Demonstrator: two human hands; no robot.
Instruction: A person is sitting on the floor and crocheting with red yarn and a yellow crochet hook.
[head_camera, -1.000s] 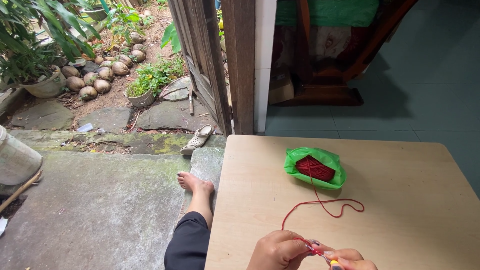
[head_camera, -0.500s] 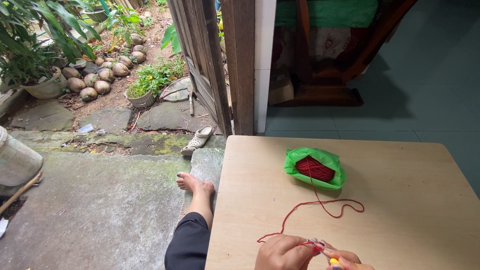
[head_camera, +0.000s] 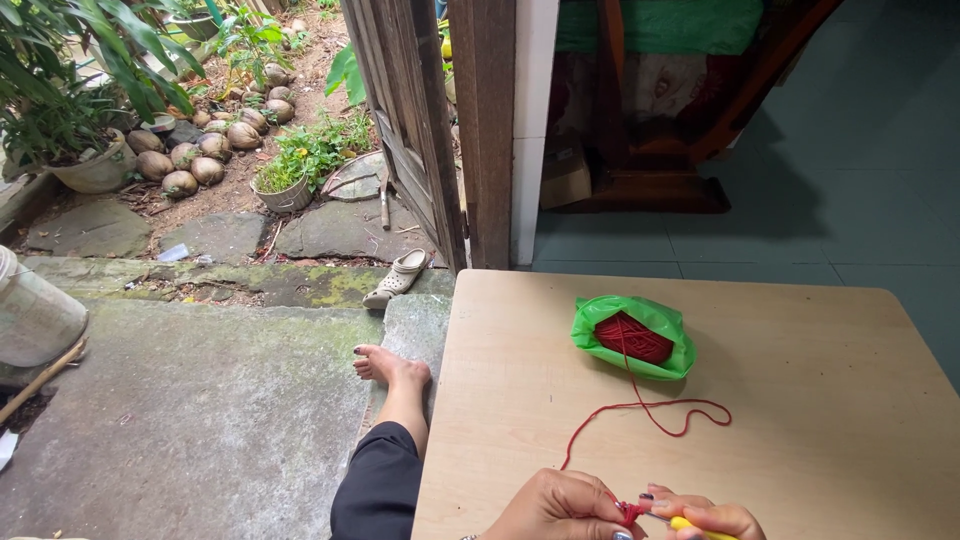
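Observation:
At the near edge of a light wooden table (head_camera: 820, 440), my left hand (head_camera: 560, 508) pinches a small knot of red crochet work (head_camera: 630, 513). My right hand (head_camera: 705, 518) grips a yellow-handled crochet hook (head_camera: 690, 524) against that work; both hands are cut off by the frame's bottom. A red yarn strand (head_camera: 650, 408) loops across the tabletop from the work to a red yarn ball (head_camera: 633, 337). The ball sits in a green plastic bag (head_camera: 585, 335) further back on the table.
My bare foot and dark-trousered leg (head_camera: 390, 440) stretch left of the table over a concrete step. A pale sandal (head_camera: 397, 278) lies near a wooden door frame (head_camera: 480, 130). Potted plants and round husks sit in the garden at back left; teal tiled floor lies at right.
The yarn strand has been drawn leftward toward my hands, adding a longer run down to the work. My hands have shifted slightly while working the hook.

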